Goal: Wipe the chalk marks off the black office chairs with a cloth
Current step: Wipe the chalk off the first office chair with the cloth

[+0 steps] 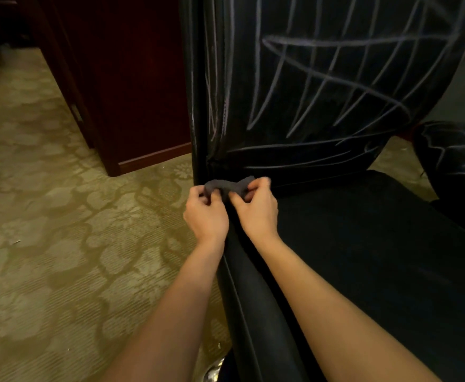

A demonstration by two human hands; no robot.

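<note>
Patterned carpet [60, 216] and dark wooden cabinet [132, 78] at left. Left hand [205, 212] and right hand [256, 206] side by side, both pinching a bunched grey cloth [230, 186] at the chair [363, 244] seat's back corner. Chalk marks [336, 78] across the backrest. Second marked chair [457, 166] at far right.

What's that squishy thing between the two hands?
A bunched dark grey cloth, seen in the head view. The left hand and the right hand each pinch one end of it, in front of the chalk-marked black chair.
</note>
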